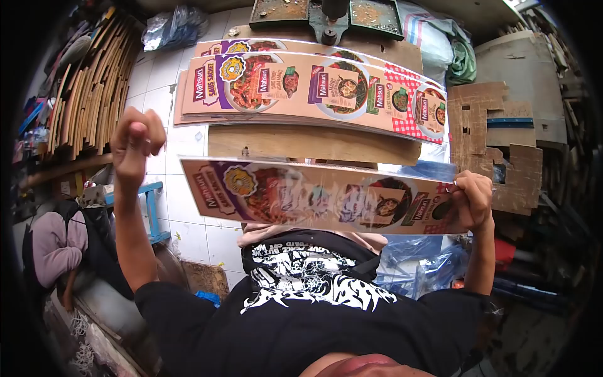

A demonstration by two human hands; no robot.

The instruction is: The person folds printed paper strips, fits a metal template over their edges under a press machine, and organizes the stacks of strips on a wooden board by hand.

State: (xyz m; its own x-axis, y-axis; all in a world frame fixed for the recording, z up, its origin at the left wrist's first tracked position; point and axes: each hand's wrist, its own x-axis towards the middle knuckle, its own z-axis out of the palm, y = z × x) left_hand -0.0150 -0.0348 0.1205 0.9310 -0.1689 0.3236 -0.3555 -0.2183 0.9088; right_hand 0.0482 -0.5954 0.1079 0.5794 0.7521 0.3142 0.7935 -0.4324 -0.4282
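Support from one hand alone could let the printed board [320, 196], between the shirt [301, 314] and the stacked boards [295, 88], tip or twist, since only the right hand [474, 201] pinches its end while the left hand [136, 147] curls into a fist apart from it.

The right hand [475, 201] is covering one end of the held sign [314, 196]. White shine is blurring the middle of this sign, so many words are getting lost. It is also hiding part of the wood [301, 143] behind it. The left hand [138, 141] is curling up and hiding its palm. In the pile [295, 85], the front sign is covering most of the others, and its tiniest words are looking too small to read. The top edge is cutting off the trays [282, 11].
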